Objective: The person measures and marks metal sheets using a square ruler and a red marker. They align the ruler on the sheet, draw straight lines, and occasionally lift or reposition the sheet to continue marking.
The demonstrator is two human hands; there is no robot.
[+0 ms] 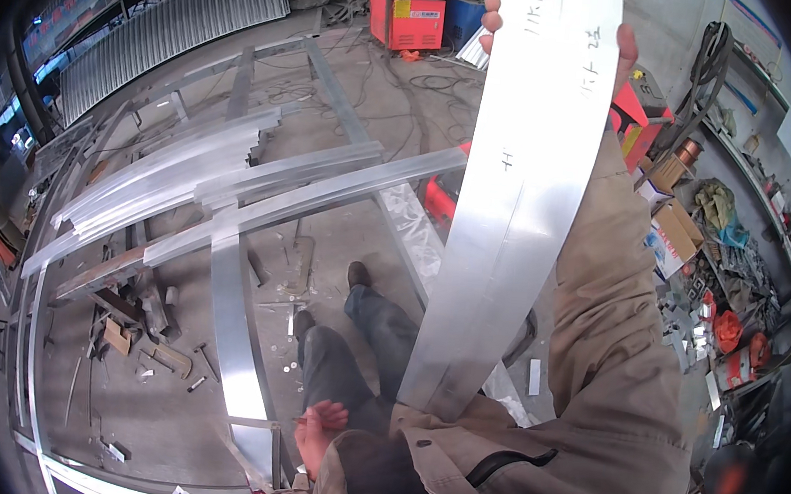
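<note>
My right hand [627, 49] grips a long, wide silvery metal strip [520, 220] near its top end. Fingers wrap over its left edge and another part of the hand shows at the right edge; the palm is hidden behind it. Dark handwritten marks are on the face. The strip tilts down to the left, its lower end against or just in front of my tan jacket. Low in the middle, my left hand [318, 433] is empty, fingers loosely spread, beside a shiny flat metal bar [241, 346] of the frame. Several long ribbed metal profiles [177, 157] lie across that frame.
Behind stands a red welding machine [406, 15] with cables on the floor. A C-clamp [174, 359], a hammer [206, 360] and scraps lie on the floor at left. Cluttered shelves [763, 185] and a cardboard box [674, 236] line the right side.
</note>
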